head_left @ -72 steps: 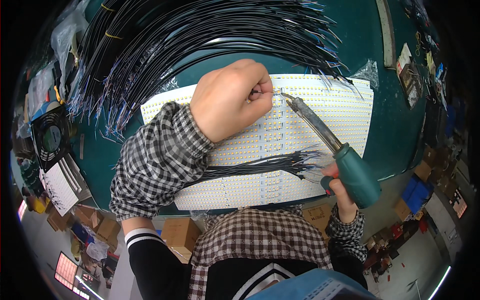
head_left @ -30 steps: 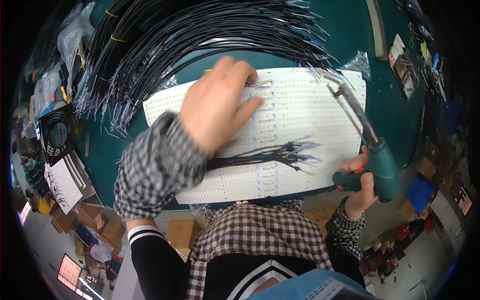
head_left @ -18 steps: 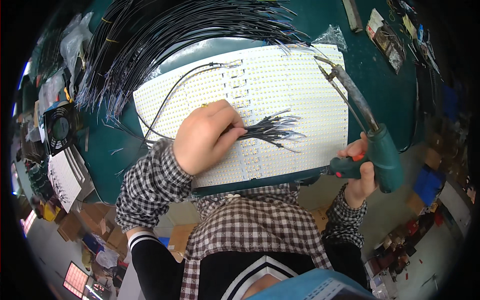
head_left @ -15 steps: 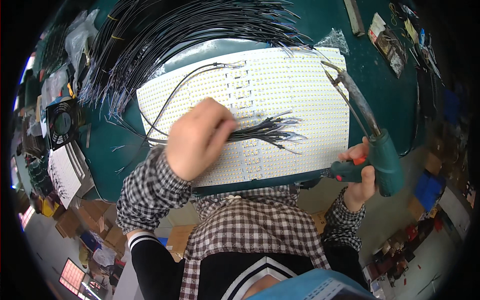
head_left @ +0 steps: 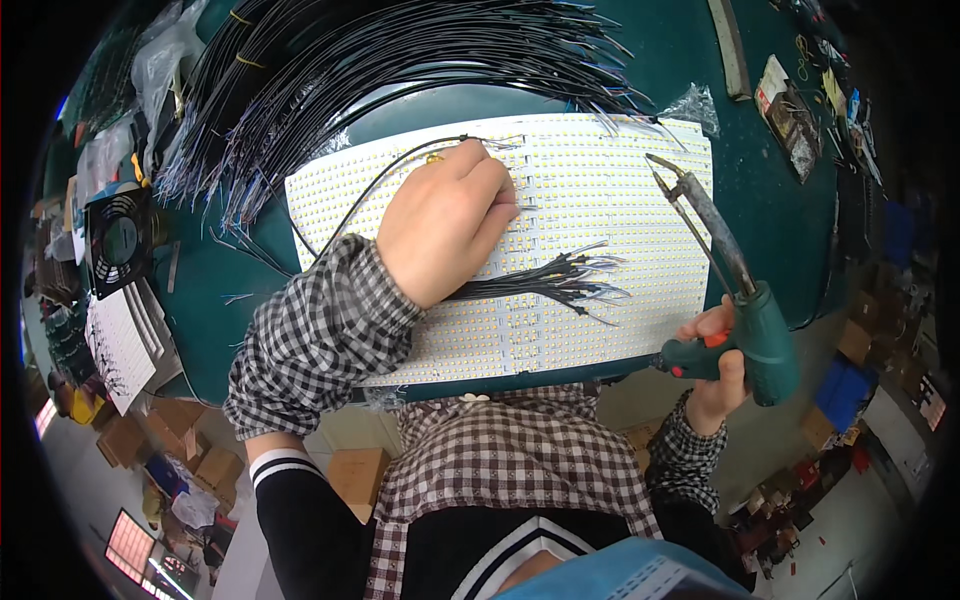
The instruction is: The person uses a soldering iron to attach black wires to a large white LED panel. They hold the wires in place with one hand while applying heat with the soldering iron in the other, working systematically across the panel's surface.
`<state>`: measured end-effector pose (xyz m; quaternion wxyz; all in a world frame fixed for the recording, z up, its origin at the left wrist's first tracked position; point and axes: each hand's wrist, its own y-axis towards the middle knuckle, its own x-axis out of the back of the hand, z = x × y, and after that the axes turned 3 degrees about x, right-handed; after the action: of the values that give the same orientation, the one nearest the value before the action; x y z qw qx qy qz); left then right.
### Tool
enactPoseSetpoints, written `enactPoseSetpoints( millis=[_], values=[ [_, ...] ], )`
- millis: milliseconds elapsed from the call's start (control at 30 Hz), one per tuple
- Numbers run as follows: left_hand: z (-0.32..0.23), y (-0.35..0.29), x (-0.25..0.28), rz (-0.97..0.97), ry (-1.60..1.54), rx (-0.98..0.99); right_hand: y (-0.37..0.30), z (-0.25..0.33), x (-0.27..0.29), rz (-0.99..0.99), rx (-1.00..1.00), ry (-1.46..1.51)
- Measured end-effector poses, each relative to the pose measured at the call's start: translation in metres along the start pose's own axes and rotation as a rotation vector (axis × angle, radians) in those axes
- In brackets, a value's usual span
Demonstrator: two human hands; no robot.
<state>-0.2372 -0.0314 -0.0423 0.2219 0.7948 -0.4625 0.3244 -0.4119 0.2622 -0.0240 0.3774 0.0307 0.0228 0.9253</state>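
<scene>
Largest first, a white LED board (head_left: 610, 215) lies along the near edge of the green tabletop (head_left: 785, 215); it looks light, flat and somewhat flexible, best held by its rims, clear of the fragile solder points. Across the tabletop's far edge spreads a sheaf of black cables (head_left: 420, 65), probably springy and slippery. The green soldering gun (head_left: 768, 345), over the board's right edge, looks front-heavy; the right hand (head_left: 713, 400) has its fingers wrapped around the handle, away from the metal tip. A small cable bundle (head_left: 530, 278), likely limp, crosses the board's near half, below the left hand (head_left: 445, 225), whose fingertips pinch a thin wire (head_left: 529, 208), delicate and best taken by its sheath. No brand is legible; marks on papers (head_left: 125, 345) by the tabletop's left edge are too small to read.
</scene>
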Motion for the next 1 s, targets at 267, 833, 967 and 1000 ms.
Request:
enactPoseSetpoints(
  millis=[267, 833, 967, 1000],
  values=[
    [0.002, 0.000, 0.010, -0.020, -0.111, 0.155, 0.012, 0.012, -0.018, 0.019, -0.042, -0.056],
    [0.010, 0.018, 0.000, -0.094, -0.258, 0.189, 0.010, 0.022, -0.035, 0.086, -0.295, -0.157],
    [0.009, 0.017, 0.001, -0.085, -0.287, 0.205, 0.015, 0.022, -0.037, 0.141, -0.250, -0.165],
    [0.010, 0.017, 0.001, -0.073, -0.289, 0.202, 0.014, 0.020, -0.037, 0.139, -0.248, -0.159]
  ],
)
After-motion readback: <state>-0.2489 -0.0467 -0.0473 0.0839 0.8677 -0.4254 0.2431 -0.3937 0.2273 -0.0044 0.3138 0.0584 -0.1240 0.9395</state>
